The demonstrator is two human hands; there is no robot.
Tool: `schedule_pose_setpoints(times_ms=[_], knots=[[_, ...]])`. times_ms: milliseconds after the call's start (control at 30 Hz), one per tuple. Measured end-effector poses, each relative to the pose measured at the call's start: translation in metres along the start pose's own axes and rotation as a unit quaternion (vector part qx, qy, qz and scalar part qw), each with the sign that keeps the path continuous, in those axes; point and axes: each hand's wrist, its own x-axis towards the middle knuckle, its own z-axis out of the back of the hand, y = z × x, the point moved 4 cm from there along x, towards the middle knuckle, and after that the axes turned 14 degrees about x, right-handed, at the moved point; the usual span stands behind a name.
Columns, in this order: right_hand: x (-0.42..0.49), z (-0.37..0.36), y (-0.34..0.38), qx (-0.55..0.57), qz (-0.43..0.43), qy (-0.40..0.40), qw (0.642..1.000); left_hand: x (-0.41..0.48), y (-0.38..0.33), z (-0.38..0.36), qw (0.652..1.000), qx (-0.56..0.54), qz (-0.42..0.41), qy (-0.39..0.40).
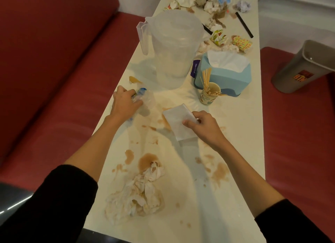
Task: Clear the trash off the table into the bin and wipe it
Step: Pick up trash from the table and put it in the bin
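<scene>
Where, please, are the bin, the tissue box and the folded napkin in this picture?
bin (293,68): head view, on its grey side wall.
tissue box (232,79): head view, on its blue front wall.
folded napkin (174,119): head view, on its bare white top face.

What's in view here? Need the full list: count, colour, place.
table: 1, cream, centre
pitcher: 1, clear, table's far left
tissue box: 1, light blue, right of pitcher
paper cup: 1, printed, in front of tissue box, holds wooden sticks
crumpled trash: many pieces, white, brown and printed, far end
straws: 2, black, far end
tissue wad: 1, white stained brown, near end
spills: several, brown, near half
bin: 1, grey, on right seat
seats: 2, red, either side
bottle: 1, clear, blue cap, left edge
napkin: 1, white, folded, middle
left hand: grips bottle
right hand: pinches napkin
</scene>
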Motion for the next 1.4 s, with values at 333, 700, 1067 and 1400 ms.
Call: schedule_pose_setpoints(times_ms=[333,700,1067,1400], knots=[[-0.006,0.022,0.005,0.051,0.027,0.001,0.998,-0.063,-0.078,0.038,0.976,-0.216,0.024,-0.023],[-0.032,0.139,-0.03,0.106,0.031,-0.023,0.994,-0.104,-0.211,-0.005,0.966,-0.253,0.054,0.004],[-0.063,0.329,-0.1,0.049,0.027,-0.113,0.992,-0.125,-0.408,-0.077,0.957,-0.289,0.017,0.034],[-0.048,0.437,-0.137,0.053,0.019,-0.214,0.975,-0.08,-0.53,-0.126,0.97,-0.214,-0.041,0.113]])
